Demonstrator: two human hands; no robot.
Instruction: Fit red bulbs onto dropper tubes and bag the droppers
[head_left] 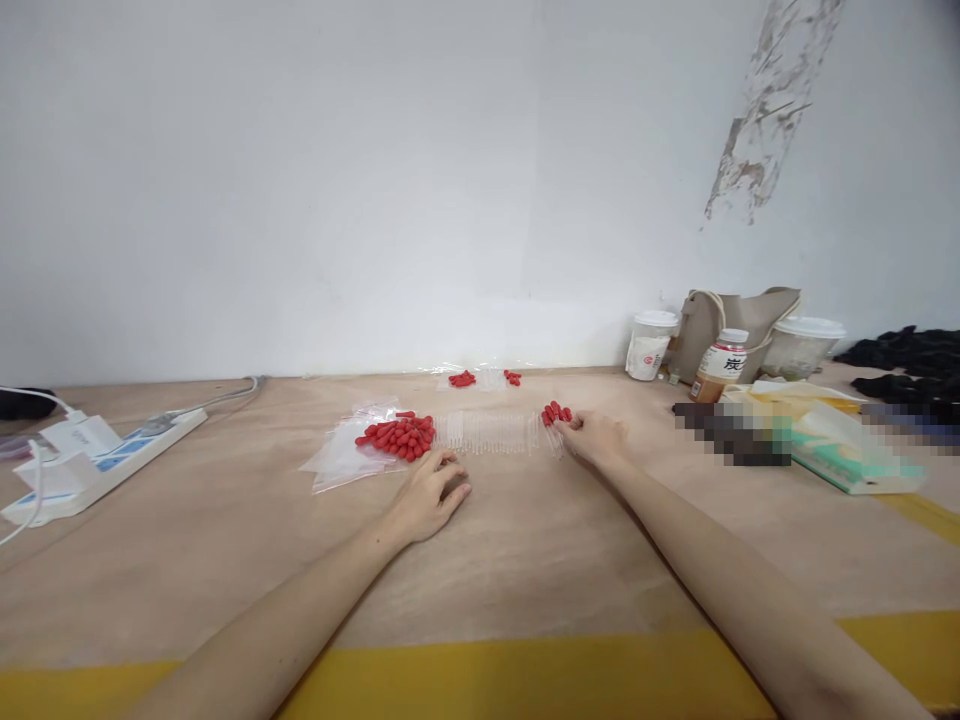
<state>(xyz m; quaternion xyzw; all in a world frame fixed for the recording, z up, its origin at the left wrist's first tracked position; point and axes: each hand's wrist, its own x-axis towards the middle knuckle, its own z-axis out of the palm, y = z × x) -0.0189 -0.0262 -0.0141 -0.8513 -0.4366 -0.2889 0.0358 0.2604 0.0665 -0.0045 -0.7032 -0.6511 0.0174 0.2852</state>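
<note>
My left hand (435,497) rests on the table just below a pile of small red drop-shaped pieces (397,436), its fingers loosely bent and the thumb apart. Nothing shows in it. The pile lies on clear plastic bags (337,455). To its right runs a row of thin clear strands (491,433). At the row's right end sits a smaller cluster of red pieces (555,412). My right hand (596,438) reaches this cluster with its fingertips pressed together; what they pinch is too small to make out.
Against the wall lies a clear bag with red pieces (462,379). A power strip (105,470) with white plugs is at left. At right stand a white cup (651,345), a drink bottle (720,367), a grey bag (694,330), a lidded tub (802,350) and a green-white pack (855,445).
</note>
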